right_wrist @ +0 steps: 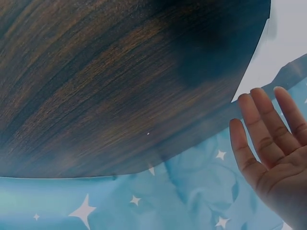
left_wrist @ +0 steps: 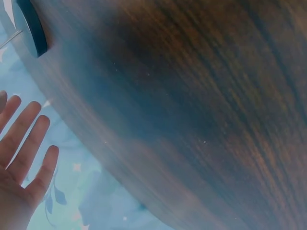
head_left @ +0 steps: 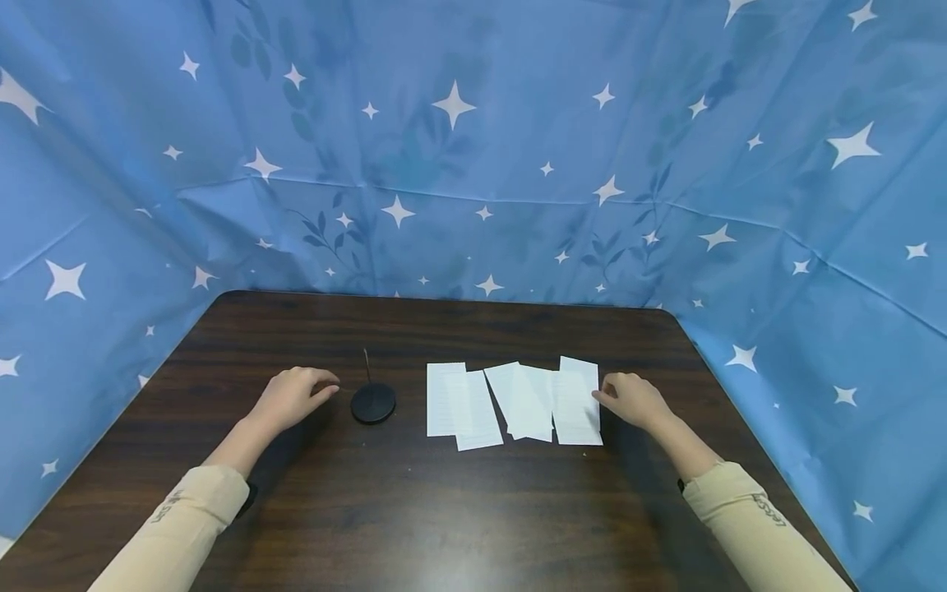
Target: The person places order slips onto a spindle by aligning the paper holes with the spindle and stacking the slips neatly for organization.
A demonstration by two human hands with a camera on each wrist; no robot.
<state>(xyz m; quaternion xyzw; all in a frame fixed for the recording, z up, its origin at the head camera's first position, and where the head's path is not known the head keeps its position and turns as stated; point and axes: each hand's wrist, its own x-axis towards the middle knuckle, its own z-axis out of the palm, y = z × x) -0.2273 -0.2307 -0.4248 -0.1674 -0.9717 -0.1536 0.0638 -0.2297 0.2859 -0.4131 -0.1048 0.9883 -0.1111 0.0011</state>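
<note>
My left hand (head_left: pixel 292 396) hovers over the left part of the table, fingers loosely extended and holding nothing. Just right of it stands a round black base (head_left: pixel 373 404) with a thin upright rod (head_left: pixel 367 366); its edge also shows in the left wrist view as a dark disc (left_wrist: pixel 31 28). My right hand (head_left: pixel 633 400) is at the right end of a row of white paper slips (head_left: pixel 577 403), its fingertips overlapping the edge of the rightmost slip. In the right wrist view its fingers (right_wrist: pixel 263 132) are spread and relaxed, with nothing in them.
Several overlapping slips, including the leftmost slip (head_left: pixel 445 399), lie side by side mid-table. The dark wooden table (head_left: pixel 414 518) has rounded far corners. A blue star-patterned cloth (head_left: pixel 473 164) hangs behind and along both sides.
</note>
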